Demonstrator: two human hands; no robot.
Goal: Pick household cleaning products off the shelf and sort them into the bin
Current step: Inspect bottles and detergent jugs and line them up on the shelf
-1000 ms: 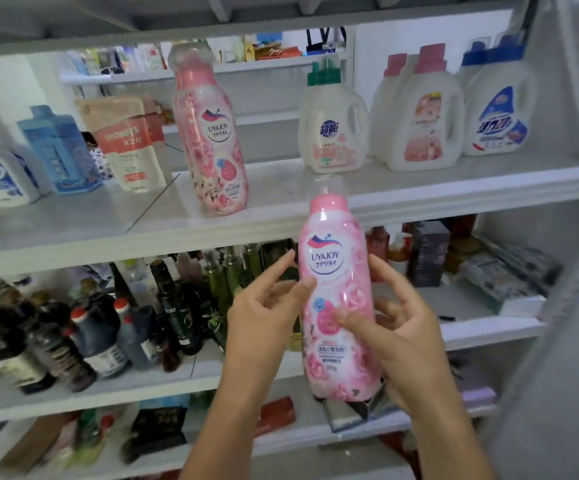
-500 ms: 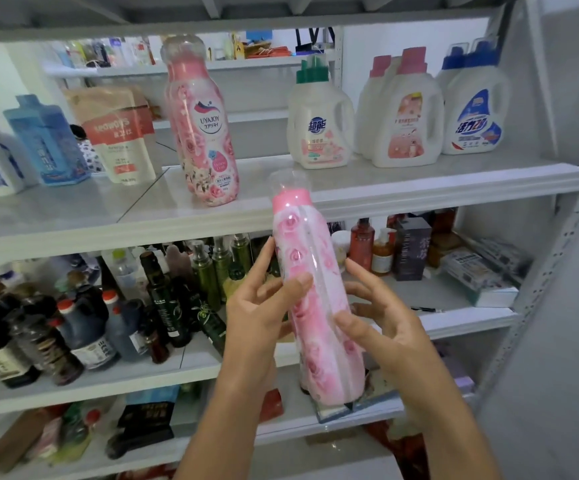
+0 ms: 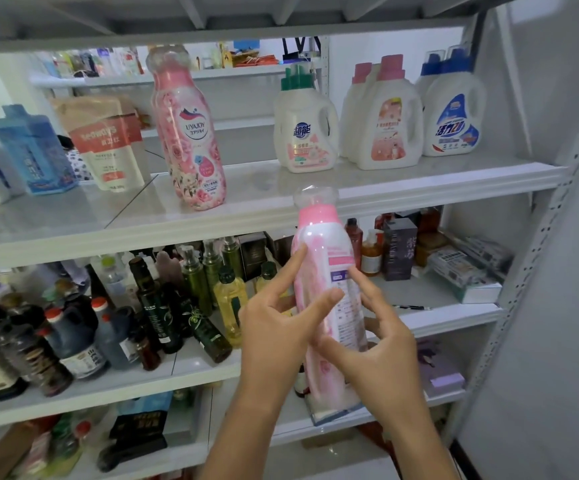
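Note:
A pink floral UYAJOY bottle (image 3: 322, 251) with a clear cap is held upright in front of the shelving, between both hands. Its white back label faces me. My left hand (image 3: 274, 327) grips its left side, with the thumb across the front and the index finger up along the side. Gripping its right side is my right hand (image 3: 374, 341), thumb on the front and fingers behind. A second, matching pink bottle (image 3: 191, 133) stands on the upper shelf (image 3: 211, 216). No bin is in view.
The upper shelf also holds a white jug with a green cap (image 3: 305, 129), pink-capped jugs (image 3: 388, 123), blue-capped jugs (image 3: 454, 112), a refill pouch (image 3: 108, 147) and a blue pack (image 3: 31, 147). Dark sauce bottles (image 3: 56, 334) and green oil bottles (image 3: 198, 282) crowd the shelf below.
The bottle has been turned about its upright axis: the front logo faced me, then its side, now the back label. Both hands shifted their fingers round it.

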